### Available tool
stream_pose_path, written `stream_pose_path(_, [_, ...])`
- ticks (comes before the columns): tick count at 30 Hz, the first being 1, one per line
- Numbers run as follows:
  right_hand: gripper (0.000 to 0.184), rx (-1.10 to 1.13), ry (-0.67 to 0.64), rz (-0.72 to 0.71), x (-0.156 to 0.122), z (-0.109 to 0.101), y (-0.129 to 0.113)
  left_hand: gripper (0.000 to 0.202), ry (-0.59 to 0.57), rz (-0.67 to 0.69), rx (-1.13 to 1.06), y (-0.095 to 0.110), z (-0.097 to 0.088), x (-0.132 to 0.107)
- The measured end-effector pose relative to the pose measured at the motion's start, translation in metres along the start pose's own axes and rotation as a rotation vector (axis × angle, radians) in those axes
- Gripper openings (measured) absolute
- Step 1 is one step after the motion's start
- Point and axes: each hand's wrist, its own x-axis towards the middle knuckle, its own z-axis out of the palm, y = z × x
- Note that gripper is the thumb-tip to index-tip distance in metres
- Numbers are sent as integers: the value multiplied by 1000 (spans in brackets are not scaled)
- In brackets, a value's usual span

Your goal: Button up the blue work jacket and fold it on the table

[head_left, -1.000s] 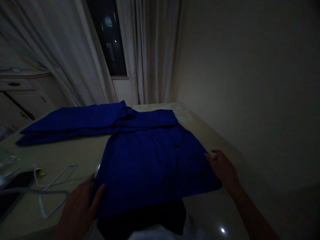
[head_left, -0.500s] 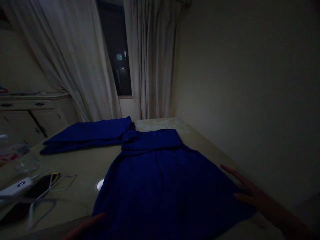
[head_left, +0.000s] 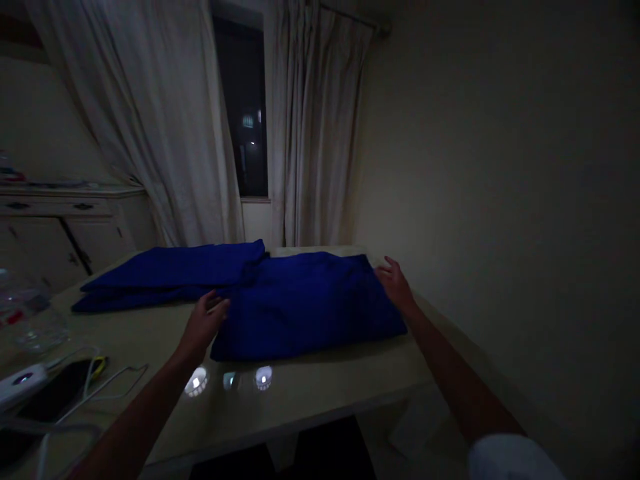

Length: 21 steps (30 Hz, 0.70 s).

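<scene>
A blue cloth garment [head_left: 310, 307] lies on the table, folded into a wide, low shape. My left hand [head_left: 205, 321] is at its left edge, with thumb and fingers apart and slightly curled. At the far right edge is my right hand [head_left: 394, 283], its fingers loosely spread and no cloth visibly gripped. Whether either hand's fingertips touch the fabric is hard to tell in the dim light. A second folded blue cloth [head_left: 170, 270] lies to the left, meeting the garment's back left corner.
On the table [head_left: 320, 387] at left are a clear plastic bottle [head_left: 37, 320], a white device [head_left: 23, 381], a dark phone-like slab [head_left: 60, 390] and a looped white cable [head_left: 117, 387]. A wall [head_left: 500, 200] rises at right; curtains [head_left: 320, 133] hang behind.
The garment's near part, which spread toward me, now lies folded back over the rest, exposing the table's front edge. Both hands have moved forward, the left one also rightward and the right one leftward.
</scene>
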Motion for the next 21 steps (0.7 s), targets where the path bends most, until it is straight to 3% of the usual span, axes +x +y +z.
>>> stream_pose_path(2, [68,-234,-165,-159,-30,16,25,82,-27,-38,227,-36,-6,-4])
stream_pose_path(4, [73,-436,-408,-304,-65,29,40,76,-93,-28,435,-60,-13,-11])
stream_pose_path(6, [72,-617,-636,-433,-91,39,43,66,-132,8,546,-70,-17,-19])
stream_pose_path(8, [50,-802,-754,-507,-104,41,41,68,-157,27,531,-71,-18,-33])
stream_pose_path(10, [35,-974,-755,-516,-101,33,38,82,-286,-12,381,-73,-20,-58])
stream_pose_path(12, [36,-1117,-681,-463,-88,16,37,92,-582,-88,205,-79,-25,-95])
stream_pose_path(14, [40,-1219,-555,-346,-74,-2,33,85,-934,-174,158,-87,-33,-132])
stream_pose_path(16, [47,-1231,-404,-214,-72,-9,23,68,-1116,-204,208,-90,-38,-156])
stream_pose_path(17, [49,-1186,-352,-177,-77,-4,14,59,-1120,-181,239,-88,-38,-161])
stream_pose_path(19, [48,-1013,-342,-190,-106,20,-6,51,-1003,-81,292,-77,-32,-156])
stream_pose_path(21, [56,-818,-477,-267,-150,58,-23,54,-830,40,317,-60,-18,-137])
